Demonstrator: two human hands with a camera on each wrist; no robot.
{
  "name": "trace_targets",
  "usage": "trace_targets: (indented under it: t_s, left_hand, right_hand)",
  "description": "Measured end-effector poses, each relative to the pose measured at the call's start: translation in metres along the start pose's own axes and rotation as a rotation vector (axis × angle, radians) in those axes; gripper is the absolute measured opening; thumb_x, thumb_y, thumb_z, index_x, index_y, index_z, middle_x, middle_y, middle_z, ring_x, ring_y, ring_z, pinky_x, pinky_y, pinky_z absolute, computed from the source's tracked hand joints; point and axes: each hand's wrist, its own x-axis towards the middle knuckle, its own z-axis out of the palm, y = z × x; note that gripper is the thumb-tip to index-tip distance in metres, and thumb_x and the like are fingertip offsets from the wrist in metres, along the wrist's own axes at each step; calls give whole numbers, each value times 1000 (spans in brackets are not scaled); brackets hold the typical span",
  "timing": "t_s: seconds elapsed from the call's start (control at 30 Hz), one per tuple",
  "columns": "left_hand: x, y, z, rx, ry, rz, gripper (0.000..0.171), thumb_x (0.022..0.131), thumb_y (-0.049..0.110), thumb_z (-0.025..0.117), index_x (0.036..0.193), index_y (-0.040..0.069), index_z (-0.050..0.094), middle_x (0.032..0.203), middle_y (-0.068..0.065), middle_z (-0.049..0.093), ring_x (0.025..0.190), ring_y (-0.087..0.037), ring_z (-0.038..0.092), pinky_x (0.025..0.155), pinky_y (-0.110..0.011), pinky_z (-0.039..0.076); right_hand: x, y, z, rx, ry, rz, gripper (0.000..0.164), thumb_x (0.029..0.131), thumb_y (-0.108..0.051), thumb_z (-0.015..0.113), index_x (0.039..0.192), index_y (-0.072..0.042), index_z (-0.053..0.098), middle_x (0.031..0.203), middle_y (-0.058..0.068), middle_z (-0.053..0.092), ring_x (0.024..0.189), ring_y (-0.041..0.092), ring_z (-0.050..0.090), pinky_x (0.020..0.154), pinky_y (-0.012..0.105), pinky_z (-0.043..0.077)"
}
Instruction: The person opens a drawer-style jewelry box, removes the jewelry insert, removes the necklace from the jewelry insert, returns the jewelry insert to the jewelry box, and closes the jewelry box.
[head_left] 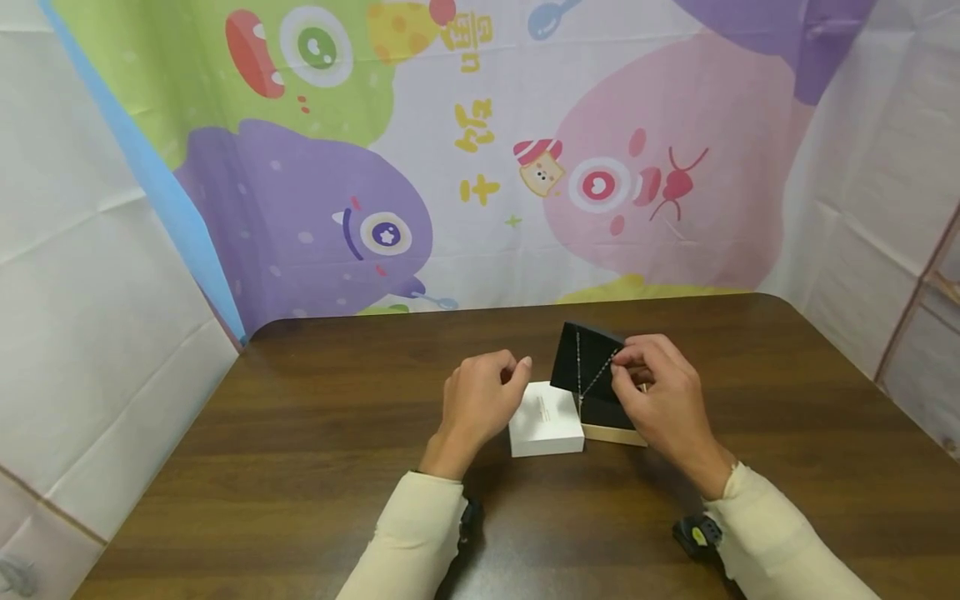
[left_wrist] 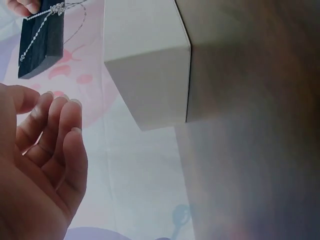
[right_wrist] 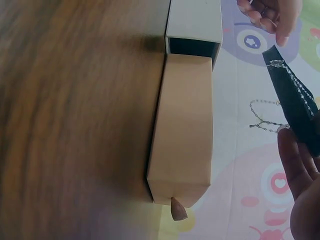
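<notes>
My right hand (head_left: 663,400) pinches a black necklace pad (head_left: 564,367) by its right edge and holds it tilted above the box. A thin silvery necklace (head_left: 598,379) lies across the pad in a V. In the right wrist view, part of its chain (right_wrist: 260,121) dangles free off the pad. My left hand (head_left: 480,396) hovers by the white box sleeve (head_left: 543,437), its fingers loosely curled around nothing. A tan drawer (right_wrist: 185,120) with a small pull tab (right_wrist: 178,209) sticks out of the sleeve, and its inside looks black.
The boxes stand on a dark brown wooden table (head_left: 300,467). Behind its far edge hangs a cloth (head_left: 480,250) printed with cartoon monsters. Pale hangings (head_left: 90,250) flank the table at both sides.
</notes>
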Motion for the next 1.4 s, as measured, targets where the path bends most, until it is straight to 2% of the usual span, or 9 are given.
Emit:
trace_targets:
  t_s: [0.33, 0.53, 0.73, 1.07, 1.2, 1.4]
  left_hand:
    - [1, 5, 1, 25, -62, 124, 34, 98, 37, 60, 67, 23, 59, 58, 11, 49, 56, -9, 48, 53, -30, 39]
    - [-1, 7, 0, 17, -98, 150, 33, 99, 38, 59, 68, 24, 59, 59, 11, 49, 57, -8, 48, 53, -30, 39]
    - [-2, 14, -1, -13, -114, 170, 25, 97, 38, 62, 76, 24, 62, 61, 12, 51, 56, -7, 49, 53, -29, 39]
    - [-3, 20, -2, -1, -144, 162, 20, 97, 41, 63, 87, 23, 62, 72, 15, 57, 63, -4, 54, 59, -29, 43]
    - [-3, 21, 0, 8, -141, 188, 22, 95, 40, 65, 82, 24, 59, 69, 15, 56, 61, -5, 52, 56, -29, 42]
    - [-4, 22, 1, 25, -178, 227, 30, 94, 42, 68, 71, 25, 57, 61, 13, 51, 54, -6, 48, 50, -28, 38]
  right_hand:
    - [0, -2, 1, 13, 22, -20, 17, 78, 11, 69, 90, -2, 67, 102, 11, 63, 76, 13, 63, 69, 11, 49]
    - [0, -2, 2, 31, 21, -10, 19, 77, 13, 70, 90, -1, 67, 100, 10, 62, 74, 14, 64, 67, 13, 51]
    - [-1, -4, 2, 3, 0, -11, 19, 79, 13, 71, 92, -1, 66, 101, 9, 62, 75, 15, 65, 67, 16, 52]
    - [-1, -4, 2, -2, -3, -9, 21, 79, 12, 72, 93, -3, 67, 101, 7, 63, 77, 15, 65, 67, 16, 52]
    - [0, -5, 2, -13, -3, -10, 21, 79, 12, 73, 92, -3, 66, 102, 7, 63, 76, 14, 65, 67, 15, 52]
    - [-1, -6, 1, -19, 5, -18, 21, 79, 13, 72, 92, -3, 67, 102, 7, 63, 77, 15, 65, 67, 15, 51]
